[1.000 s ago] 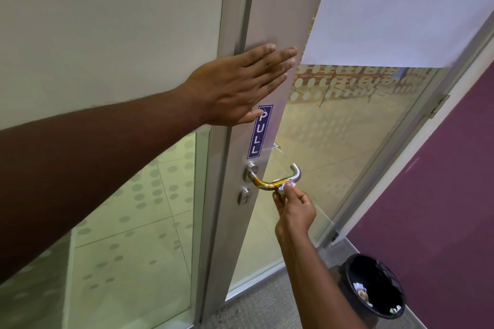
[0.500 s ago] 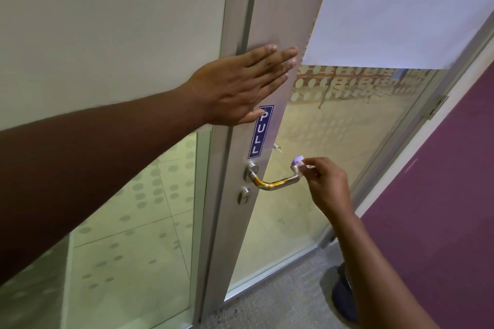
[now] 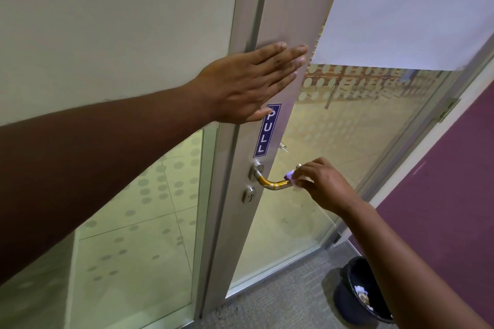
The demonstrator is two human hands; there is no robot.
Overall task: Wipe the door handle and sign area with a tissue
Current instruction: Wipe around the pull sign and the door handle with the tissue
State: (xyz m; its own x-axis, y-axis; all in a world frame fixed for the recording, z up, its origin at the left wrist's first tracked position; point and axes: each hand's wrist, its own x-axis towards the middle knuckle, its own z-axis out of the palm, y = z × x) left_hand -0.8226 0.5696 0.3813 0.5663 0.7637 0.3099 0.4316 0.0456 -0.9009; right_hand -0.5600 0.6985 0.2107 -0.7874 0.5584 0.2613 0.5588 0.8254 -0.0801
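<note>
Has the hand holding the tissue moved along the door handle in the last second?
Yes. The right hand with the tissue went from under the door handle bend to its free end, farther from the PULL sign.

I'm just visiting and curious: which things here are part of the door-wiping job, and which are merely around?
Part of the job:
- door handle
- tissue, pinched in the right hand at the handle's outer end
- PULL sign
- left hand, flat on the door frame

Merely around:
- black bin on the floor
- keyhole
- white paper on the glass
</note>
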